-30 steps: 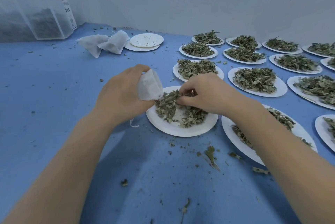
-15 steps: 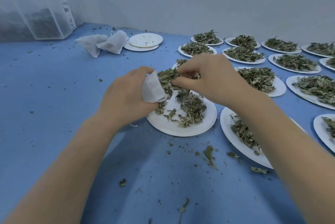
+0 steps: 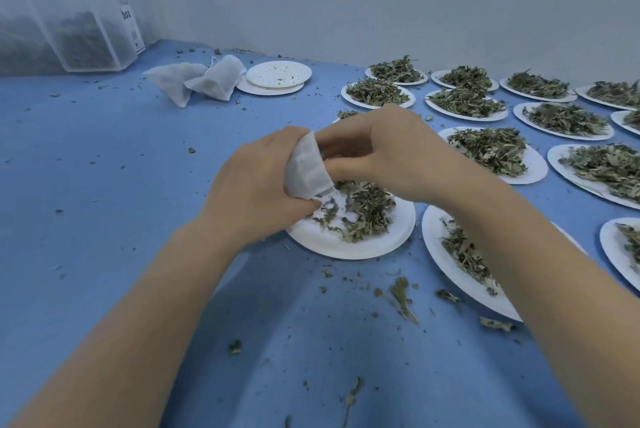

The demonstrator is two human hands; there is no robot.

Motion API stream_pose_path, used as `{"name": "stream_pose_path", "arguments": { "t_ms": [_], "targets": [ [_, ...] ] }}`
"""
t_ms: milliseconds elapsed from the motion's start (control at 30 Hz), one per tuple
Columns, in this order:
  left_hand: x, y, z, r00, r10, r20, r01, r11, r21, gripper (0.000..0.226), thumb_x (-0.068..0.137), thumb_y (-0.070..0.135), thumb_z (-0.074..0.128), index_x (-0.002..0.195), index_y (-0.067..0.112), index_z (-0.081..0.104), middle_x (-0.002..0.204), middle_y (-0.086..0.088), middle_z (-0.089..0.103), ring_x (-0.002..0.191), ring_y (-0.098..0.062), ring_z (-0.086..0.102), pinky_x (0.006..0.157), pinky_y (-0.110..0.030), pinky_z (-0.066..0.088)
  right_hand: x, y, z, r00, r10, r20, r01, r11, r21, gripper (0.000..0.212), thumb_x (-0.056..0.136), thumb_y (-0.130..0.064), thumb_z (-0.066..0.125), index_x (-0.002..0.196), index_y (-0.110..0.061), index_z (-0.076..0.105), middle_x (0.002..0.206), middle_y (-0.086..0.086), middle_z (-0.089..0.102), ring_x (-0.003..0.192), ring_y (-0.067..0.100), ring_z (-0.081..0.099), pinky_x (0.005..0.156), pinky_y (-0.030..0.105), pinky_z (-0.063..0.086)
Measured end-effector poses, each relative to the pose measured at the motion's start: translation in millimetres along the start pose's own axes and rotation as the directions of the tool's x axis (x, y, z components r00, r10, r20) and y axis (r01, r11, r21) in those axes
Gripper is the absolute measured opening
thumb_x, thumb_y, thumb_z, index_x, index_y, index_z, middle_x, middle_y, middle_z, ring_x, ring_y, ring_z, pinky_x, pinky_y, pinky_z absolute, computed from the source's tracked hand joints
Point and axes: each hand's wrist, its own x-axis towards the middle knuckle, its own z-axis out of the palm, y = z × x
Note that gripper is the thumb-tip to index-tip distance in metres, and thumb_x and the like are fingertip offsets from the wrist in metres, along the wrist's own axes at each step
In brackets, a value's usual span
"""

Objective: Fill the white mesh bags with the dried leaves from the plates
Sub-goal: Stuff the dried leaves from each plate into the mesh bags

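Above the nearest plate (image 3: 349, 244), the left hand (image 3: 256, 185) grips a white mesh bag (image 3: 306, 169) while the right hand (image 3: 381, 150) pinches dried leaves (image 3: 367, 209) into its mouth. Bag fabric appears soft and light; hold at the rim. Leaves likely brittle.

A white bag (image 3: 306, 171) of fine, matt mesh cloth is seen at centre. The plates (image 3: 349, 242) look like matt white paper; the leaves (image 3: 367, 211) appear dry and rough, the blue table (image 3: 104, 185) smooth and matt.

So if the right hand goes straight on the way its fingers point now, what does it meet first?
Most likely the white mesh bag: the right hand points its fingers leftward at the bag's mouth, which the left hand grips. Depth is unclear.
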Motion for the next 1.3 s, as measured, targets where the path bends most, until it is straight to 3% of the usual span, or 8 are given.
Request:
{"name": "stream_pose_path", "arguments": {
  "t_ms": [133,300,467,700,800,900,1100,1300],
  "targets": [
    [0,-1,-1,1.000,-0.016,-0.009,0.016,1.000,-0.018,0.056,0.060,0.037,0.070,0.113,0.026,0.052,0.082,0.021,0.047,0.080,-0.008,0.046,0.062,-0.022,0.032,-2,1,-5,0.999,0.010,-0.037,-0.002,0.976,0.217,0.028,0.075,0.000,0.073,0.095,-0.020,0.069,0.088,-0.004,0.073,0.081,0.007,0.070,0.081,0.022,0.055],
    [-1,3,3,1.000,0.012,0.016,-0.012,1.000,0.002,0.053,0.062,0.036,0.074,0.109,0.023,0.053,0.081,0.017,0.046,0.077,-0.015,0.049,0.063,-0.027,0.034,2,1,21,0.975,0.034,-0.220,-0.007,0.992,0.122,0.033,0.076,-0.001,0.067,0.080,-0.030,0.052,0.073,-0.010,0.065,0.066,0.006,0.063,0.069,0.021,0.054],
    [1,3,2,1.000,-0.009,0.019,0.009,1.000,-0.008,0.066,0.064,0.037,0.068,0.125,0.024,0.049,0.094,0.009,0.057,0.088,-0.019,0.056,0.072,-0.035,0.046,1,0,15,0.998,0.023,-0.054,-0.014,0.987,0.160,0.034,0.079,0.000,0.062,0.094,-0.029,0.054,0.084,-0.006,0.074,0.079,0.012,0.068,0.068,0.024,0.053],
    [-1,5,-1,0.992,-0.069,-0.106,0.058,0.993,-0.099,0.048,0.062,0.048,0.062,0.106,0.030,0.054,0.087,0.017,0.055,0.084,-0.012,0.053,0.072,-0.031,0.044,-1,12,-2,0.974,0.174,-0.143,-0.142,0.968,0.206,0.037,0.075,-0.048,0.072,0.108,-0.034,0.059,0.104,-0.012,0.065,0.090,0.007,0.067,0.087,0.035,0.054],
    [-1,8,-1,0.985,-0.085,-0.151,0.063,0.988,-0.144,0.043,0.060,0.047,0.062,0.100,0.033,0.054,0.091,0.014,0.061,0.083,-0.009,0.055,0.072,-0.032,0.048,2,14,6,0.959,0.270,0.084,-0.281,0.875,0.394,0.042,0.082,-0.035,0.069,0.119,-0.022,0.056,0.103,0.000,0.069,0.085,0.017,0.071,0.086,0.036,0.055],
    [0,7,-2,0.986,-0.084,-0.145,0.059,0.984,-0.169,0.037,0.060,0.047,0.064,0.093,0.038,0.051,0.088,0.017,0.060,0.081,-0.005,0.053,0.069,-0.026,0.046,2,12,11,0.965,0.252,0.072,-0.256,0.845,0.470,0.031,0.082,-0.016,0.071,0.112,-0.013,0.063,0.088,0.003,0.073,0.077,0.019,0.072,0.073,0.025,0.057],
    [-1,4,-2,0.996,-0.029,-0.082,0.024,0.998,-0.062,0.051,0.063,0.037,0.073,0.110,0.028,0.053,0.095,0.015,0.058,0.089,-0.012,0.054,0.075,-0.029,0.042,1,6,8,0.966,0.130,-0.226,-0.100,0.986,0.136,0.019,0.073,-0.019,0.079,0.090,-0.024,0.073,0.072,-0.011,0.070,0.066,0.002,0.067,0.076,0.022,0.055],
    [-2,10,1,0.996,-0.014,-0.083,0.007,0.997,-0.082,0.051,0.065,0.028,0.075,0.112,0.025,0.056,0.096,0.009,0.062,0.089,-0.018,0.056,0.078,-0.034,0.045,1,-7,15,0.983,-0.152,-0.106,0.096,0.907,-0.409,0.014,0.087,-0.012,0.059,0.090,-0.011,0.073,0.078,0.007,0.067,0.071,0.019,0.056,0.071,0.029,0.039]
  ]
}}
